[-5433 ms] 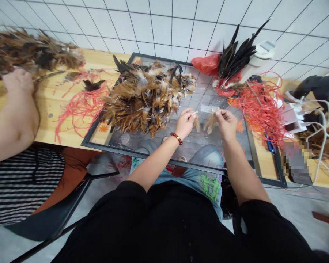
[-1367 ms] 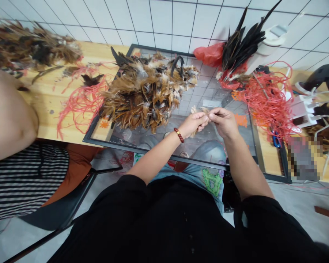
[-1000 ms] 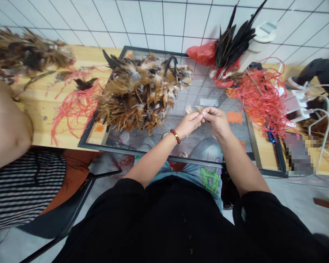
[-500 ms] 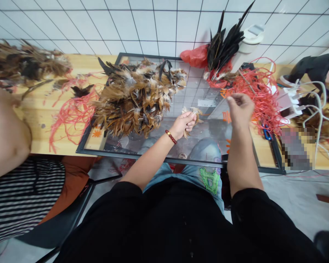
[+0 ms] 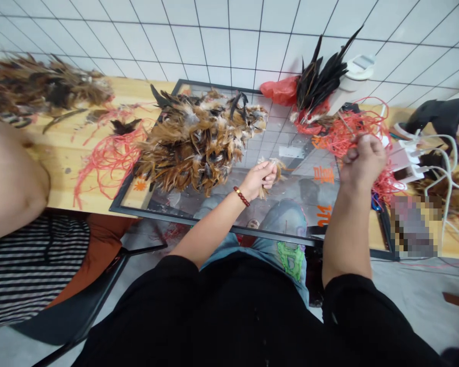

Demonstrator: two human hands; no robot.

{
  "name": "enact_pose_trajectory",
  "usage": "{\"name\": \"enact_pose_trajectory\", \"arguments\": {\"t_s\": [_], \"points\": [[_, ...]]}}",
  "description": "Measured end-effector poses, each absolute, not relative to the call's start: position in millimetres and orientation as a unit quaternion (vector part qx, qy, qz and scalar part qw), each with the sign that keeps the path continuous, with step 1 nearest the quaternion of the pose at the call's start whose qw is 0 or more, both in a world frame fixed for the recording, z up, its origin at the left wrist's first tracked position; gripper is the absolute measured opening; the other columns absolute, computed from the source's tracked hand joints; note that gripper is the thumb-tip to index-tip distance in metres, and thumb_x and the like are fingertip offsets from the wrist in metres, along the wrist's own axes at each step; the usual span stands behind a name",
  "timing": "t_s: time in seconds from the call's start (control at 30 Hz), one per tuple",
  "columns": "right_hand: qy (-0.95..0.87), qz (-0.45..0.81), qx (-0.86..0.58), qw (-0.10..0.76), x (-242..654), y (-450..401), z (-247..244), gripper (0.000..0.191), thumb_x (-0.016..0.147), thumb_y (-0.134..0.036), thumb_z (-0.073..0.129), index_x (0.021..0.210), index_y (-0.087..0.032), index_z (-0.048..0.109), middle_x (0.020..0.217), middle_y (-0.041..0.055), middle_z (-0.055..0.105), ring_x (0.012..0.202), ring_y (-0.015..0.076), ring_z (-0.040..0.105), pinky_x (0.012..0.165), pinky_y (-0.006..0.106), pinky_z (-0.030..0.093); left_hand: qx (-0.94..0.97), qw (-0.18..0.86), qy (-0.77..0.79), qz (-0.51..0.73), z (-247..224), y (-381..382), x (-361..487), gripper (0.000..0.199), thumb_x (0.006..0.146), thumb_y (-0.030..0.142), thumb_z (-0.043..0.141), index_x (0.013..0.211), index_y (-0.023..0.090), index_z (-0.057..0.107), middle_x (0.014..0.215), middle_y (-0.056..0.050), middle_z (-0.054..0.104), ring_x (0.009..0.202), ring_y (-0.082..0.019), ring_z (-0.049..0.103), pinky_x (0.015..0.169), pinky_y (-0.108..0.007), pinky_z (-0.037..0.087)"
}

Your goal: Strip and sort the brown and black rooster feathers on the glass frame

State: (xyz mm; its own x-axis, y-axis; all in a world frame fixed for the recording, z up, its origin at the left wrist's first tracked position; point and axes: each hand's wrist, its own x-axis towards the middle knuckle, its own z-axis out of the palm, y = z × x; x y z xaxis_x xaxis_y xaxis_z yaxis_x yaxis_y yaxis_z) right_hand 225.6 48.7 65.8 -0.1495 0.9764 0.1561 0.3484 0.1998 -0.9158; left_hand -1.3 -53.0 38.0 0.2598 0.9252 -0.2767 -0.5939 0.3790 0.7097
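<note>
My left hand (image 5: 260, 178), with a beaded bracelet at the wrist, is closed on a small bunch of light brown feathers (image 5: 279, 171) over the glass panel. My right hand (image 5: 363, 159) is closed at the near side of the tangle of red plastic strings (image 5: 338, 133); what its fingers hold, if anything, is too small to make out. A large heap of brown feathers (image 5: 199, 145) lies left of my left hand on the black-framed glass panel (image 5: 298, 204).
Black feathers (image 5: 319, 76) stand by a red bag (image 5: 279, 92) near the wall. White chargers and cables (image 5: 409, 163) lie at right. At left are more feathers (image 5: 42, 92), red strings (image 5: 107, 158) and another person's arm (image 5: 13, 183).
My right hand has moved right, over the red strings. My left hand keeps the small feather bunch in nearly the same place. The view has shifted slightly.
</note>
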Motion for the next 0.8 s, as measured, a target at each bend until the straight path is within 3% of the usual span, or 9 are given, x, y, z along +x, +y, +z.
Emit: {"name": "enact_pose_trajectory", "arguments": {"t_s": [0.17, 0.33, 0.53, 0.8], "points": [[-0.570, 0.563, -0.414, 0.432, 181, 12, 61, 0.027, 0.081, -0.049, 0.072, 0.088, -0.024, 0.063, 0.076, 0.0019, 0.070, 0.060, 0.0134, 0.061, 0.049, 0.025, 0.049, 0.234, 0.733, 0.302, 0.563, 43, -56, 0, 0.027, 0.092, 0.029, 0.061, 0.073, 0.014, 0.049, 0.070, 0.003, 0.053, 0.043, 0.001, 0.032, 0.044, -0.013, 0.029], [-0.495, 0.676, -0.317, 0.445, 150, -9, 58, 0.036, 0.070, -0.049, 0.083, 0.080, -0.023, 0.060, 0.069, -0.0030, 0.066, 0.049, 0.0070, 0.051, 0.043, 0.020, 0.044, 0.261, 0.744, 0.307, 0.533, 41, -57, 2, 0.024, 0.089, 0.029, 0.066, 0.075, 0.014, 0.052, 0.068, 0.004, 0.052, 0.042, 0.000, 0.035, 0.043, -0.015, 0.029], [-0.452, 0.607, -0.305, 0.579, 166, 14, 50, 0.034, 0.072, -0.047, 0.080, 0.080, -0.025, 0.056, 0.062, -0.0083, 0.052, 0.045, 0.0044, 0.042, 0.041, 0.018, 0.038, 0.287, 0.748, 0.348, 0.486, 36, -54, -2, 0.031, 0.092, 0.033, 0.061, 0.071, 0.013, 0.050, 0.060, 0.004, 0.047, 0.041, 0.000, 0.029, 0.041, -0.013, 0.021], [-0.495, 0.450, -0.380, 0.639, 202, 43, 33, 0.035, 0.083, -0.060, 0.059, 0.075, -0.027, 0.049, 0.059, -0.0064, 0.039, 0.044, 0.0093, 0.036, 0.044, 0.026, 0.035, 0.232, 0.766, 0.339, 0.495, 48, -56, -12, 0.029, 0.094, 0.031, 0.058, 0.073, 0.015, 0.047, 0.059, 0.006, 0.042, 0.040, -0.001, 0.031, 0.041, -0.012, 0.024]]}}
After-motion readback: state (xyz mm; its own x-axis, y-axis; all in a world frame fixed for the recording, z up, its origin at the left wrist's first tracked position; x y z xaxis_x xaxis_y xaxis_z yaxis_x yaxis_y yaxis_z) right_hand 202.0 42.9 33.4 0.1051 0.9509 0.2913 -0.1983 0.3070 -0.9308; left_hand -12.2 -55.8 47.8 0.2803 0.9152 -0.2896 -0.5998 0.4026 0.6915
